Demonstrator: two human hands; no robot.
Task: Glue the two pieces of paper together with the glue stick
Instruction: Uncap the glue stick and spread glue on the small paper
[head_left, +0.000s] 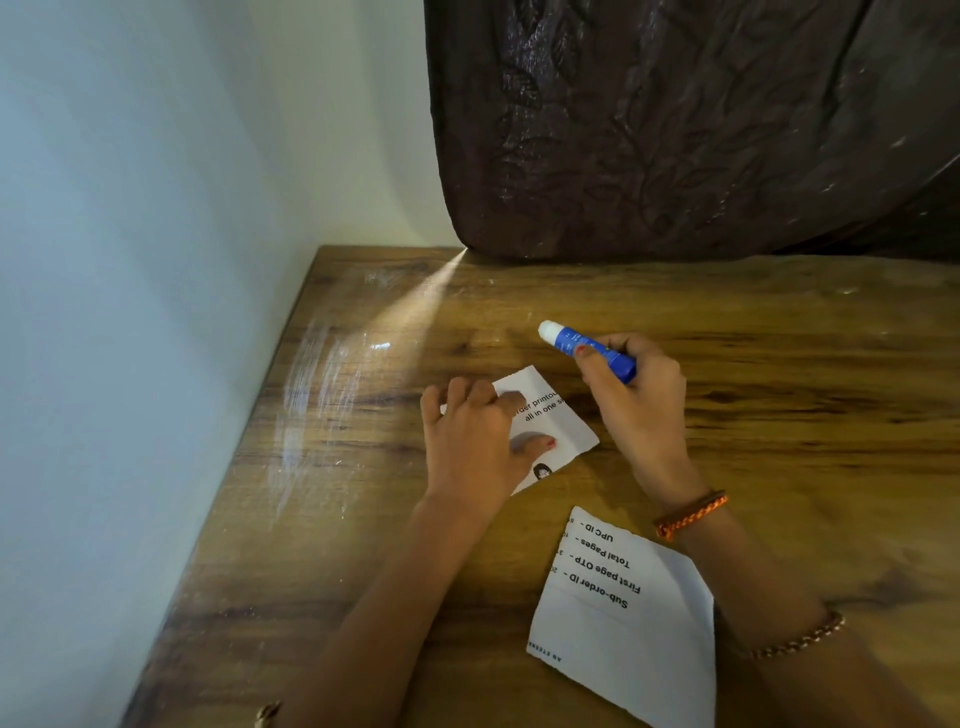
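Glue stick (589, 351) gripped in right hand (631, 387), white tip angled up-left | smaller paper piece (550, 423) just below-left, pinned under left hand (475, 441) fingers, spread flat

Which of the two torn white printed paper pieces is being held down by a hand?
The smaller, farther paper piece, under the left hand. The larger piece lies untouched nearer the person.

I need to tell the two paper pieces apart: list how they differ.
The smaller paper piece lies farther away, pinned under the left hand; the larger paper piece lies nearer and untouched. The larger one's bold text runs upside down; the smaller one's print is lighter. Both are white, torn-edged, flat on the wooden table.
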